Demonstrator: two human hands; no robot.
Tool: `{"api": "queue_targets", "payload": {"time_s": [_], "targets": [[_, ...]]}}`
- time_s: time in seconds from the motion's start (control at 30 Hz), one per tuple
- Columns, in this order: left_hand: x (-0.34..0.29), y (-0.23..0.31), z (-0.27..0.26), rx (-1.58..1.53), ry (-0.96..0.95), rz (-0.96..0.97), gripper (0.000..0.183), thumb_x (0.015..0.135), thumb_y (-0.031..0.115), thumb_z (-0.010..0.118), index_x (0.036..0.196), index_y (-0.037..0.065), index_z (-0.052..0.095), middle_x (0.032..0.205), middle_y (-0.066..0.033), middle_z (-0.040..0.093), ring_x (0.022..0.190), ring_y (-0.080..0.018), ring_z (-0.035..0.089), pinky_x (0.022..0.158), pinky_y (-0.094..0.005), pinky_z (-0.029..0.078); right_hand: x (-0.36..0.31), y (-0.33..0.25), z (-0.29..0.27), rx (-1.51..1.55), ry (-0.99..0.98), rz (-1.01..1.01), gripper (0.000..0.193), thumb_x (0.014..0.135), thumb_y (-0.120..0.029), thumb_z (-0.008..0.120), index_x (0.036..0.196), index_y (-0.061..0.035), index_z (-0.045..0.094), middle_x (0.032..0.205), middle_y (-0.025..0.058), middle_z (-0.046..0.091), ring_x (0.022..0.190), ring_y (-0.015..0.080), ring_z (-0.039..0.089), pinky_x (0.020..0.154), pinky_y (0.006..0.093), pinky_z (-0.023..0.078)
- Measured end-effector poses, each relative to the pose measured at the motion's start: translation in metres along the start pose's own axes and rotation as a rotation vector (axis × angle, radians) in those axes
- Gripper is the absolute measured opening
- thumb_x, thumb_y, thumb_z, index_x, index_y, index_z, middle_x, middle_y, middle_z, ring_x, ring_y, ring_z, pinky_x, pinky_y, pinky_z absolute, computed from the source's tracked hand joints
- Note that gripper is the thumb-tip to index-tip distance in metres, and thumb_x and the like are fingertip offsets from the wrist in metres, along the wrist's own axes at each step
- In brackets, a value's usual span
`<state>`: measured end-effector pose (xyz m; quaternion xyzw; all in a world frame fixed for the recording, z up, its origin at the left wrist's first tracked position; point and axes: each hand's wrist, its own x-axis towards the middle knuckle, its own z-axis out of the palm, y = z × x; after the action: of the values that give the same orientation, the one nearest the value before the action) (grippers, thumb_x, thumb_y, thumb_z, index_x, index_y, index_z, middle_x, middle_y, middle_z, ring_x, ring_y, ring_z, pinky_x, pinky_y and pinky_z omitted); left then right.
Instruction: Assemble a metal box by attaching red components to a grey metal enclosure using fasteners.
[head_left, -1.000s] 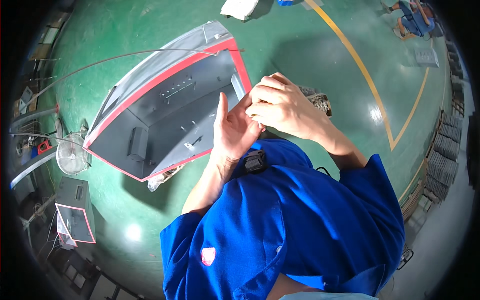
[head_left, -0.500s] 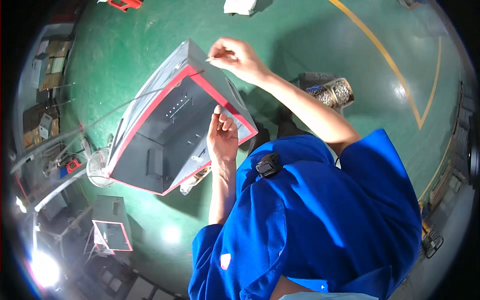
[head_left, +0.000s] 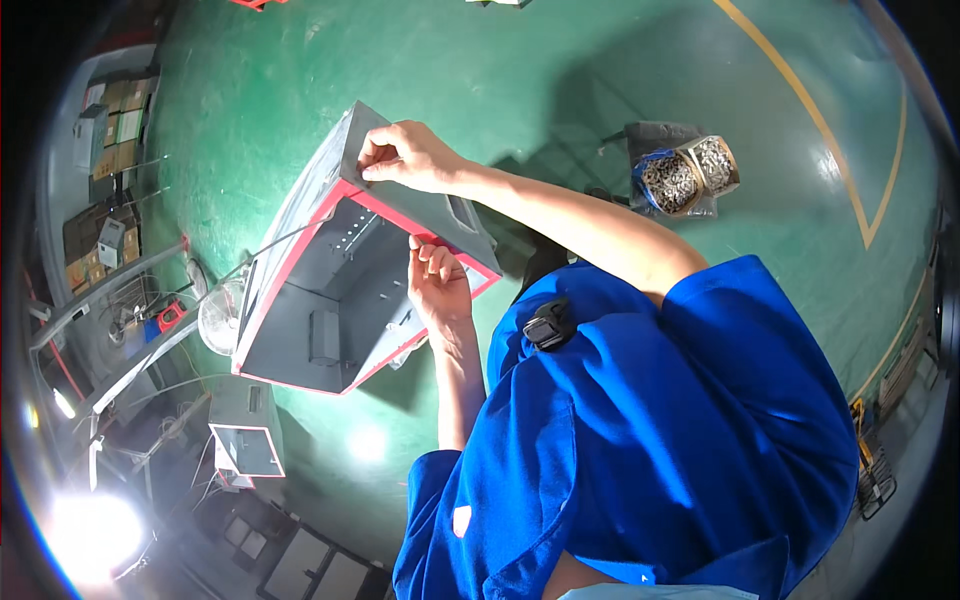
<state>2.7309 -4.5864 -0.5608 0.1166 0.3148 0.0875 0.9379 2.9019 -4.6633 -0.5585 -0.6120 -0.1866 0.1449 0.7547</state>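
A large grey metal cabinet with a red rim round its open front stands tilted in view, its inside showing. At its upper panel, near the corner, my right hand presses its pinched fingertips to the grey surface. Whatever small thing is in that pinch is hidden. Below it, my left hand is in front of the opening beside the red rim, with its fingers curled and thumb raised. I cannot make out what, if anything, those fingers hold.
Two round containers of small metal parts stand on the green floor to the right. A smaller grey cabinet, a white fan and a bright lamp are at the left. A thin rod or cord crosses the big cabinet.
My right hand has moved left and down, from beside the cabinet's upper corner onto its panel. My left fingers have shifted slightly. The whole view has moved a little.
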Motion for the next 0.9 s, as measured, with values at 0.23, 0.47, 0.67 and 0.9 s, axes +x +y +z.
{"api": "queue_targets", "payload": {"time_s": [0.23, 0.47, 0.67, 0.9], "targets": [[0.004, 0.016, -0.013, -0.059, -0.025, -0.052, 0.021, 0.093, 0.009, 0.045, 0.11, -0.003, 0.051, 0.074, -0.0024, 0.048, 0.057, -0.0077, 0.039, 0.046, -0.0196, 0.031, 0.006, 0.01, 0.024, 0.037, 0.072, 0.002, 0.01, 0.078, -0.007, 0.066, 0.083, 0.0009, 0.063, 0.079, 0.0084, 0.067, 0.077, 0.0158, 0.064, 0.073, 0.0284, 0.05], [0.007, 0.021, -0.009, -0.073, -0.023, -0.068, 0.02, 0.094, 0.01, 0.044, 0.11, -0.002, 0.051, 0.073, -0.0018, 0.045, 0.056, -0.0069, 0.037, 0.046, -0.0193, 0.03, 0.012, 0.006, 0.032, 0.013, 0.039, -0.02, 0.011, 0.08, -0.009, 0.065, 0.084, 0.0004, 0.06, 0.077, 0.0091, 0.066, 0.073, 0.0164, 0.063, 0.068, 0.0301, 0.049], [0.004, 0.021, 0.006, -0.037, -0.054, -0.088, 0.02, 0.094, 0.008, 0.043, 0.109, -0.001, 0.051, 0.071, -0.0006, 0.042, 0.057, -0.0067, 0.037, 0.046, -0.0189, 0.031, 0.018, -0.001, 0.044, -0.203, 0.094, -0.011, 0.018, 0.086, -0.018, 0.059, 0.083, 0.0, 0.056, 0.073, 0.0167, 0.06, 0.068, 0.0303, 0.06, 0.061, 0.0387, 0.043], [-0.01, 0.031, 0.015, 0.14, 0.055, 0.09, 0.017, 0.094, 0.013, 0.046, 0.104, 0.001, 0.053, 0.074, 0.0005, 0.045, 0.057, -0.0067, 0.037, 0.045, -0.018, 0.031, 0.012, -0.015, 0.047, -0.151, 0.097, 0.008, 0.028, 0.088, -0.029, 0.057, 0.086, -0.0009, 0.058, 0.075, 0.0164, 0.061, 0.071, 0.0311, 0.058, 0.065, 0.0394, 0.043]]}}
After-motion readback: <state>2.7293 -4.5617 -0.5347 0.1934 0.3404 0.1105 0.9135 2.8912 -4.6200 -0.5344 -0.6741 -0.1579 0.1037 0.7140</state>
